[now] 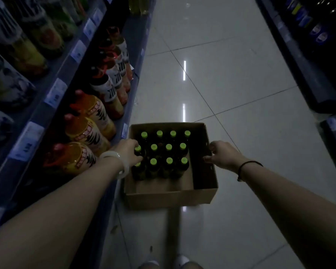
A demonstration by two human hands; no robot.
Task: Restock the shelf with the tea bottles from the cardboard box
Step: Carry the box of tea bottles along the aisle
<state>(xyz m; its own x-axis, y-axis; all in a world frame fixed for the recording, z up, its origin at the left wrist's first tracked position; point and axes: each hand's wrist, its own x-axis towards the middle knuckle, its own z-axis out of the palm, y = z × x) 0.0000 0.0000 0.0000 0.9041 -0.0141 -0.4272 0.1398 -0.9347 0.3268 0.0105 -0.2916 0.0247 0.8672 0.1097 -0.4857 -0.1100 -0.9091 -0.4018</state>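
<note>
dark, green-capped tea bottles point(161, 154) stand in an open brown cardboard box point(169, 197) on the aisle floor; left hand point(127, 150) closes around one cap, right hand point(223, 154) grips the rim. full bottles likely heavy, slick; hold the neck.

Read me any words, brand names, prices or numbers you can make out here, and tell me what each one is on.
None can be read.
Shelf price tags: print too small and blurred.
Large orange bottles: bold label characters, too blurred.
Bottles with white labels: black marks, illegible.
Green caps on the tea bottles: no legible marking.
Cardboard box: no print visible.
Right-hand shelf labels: blurred.
</note>
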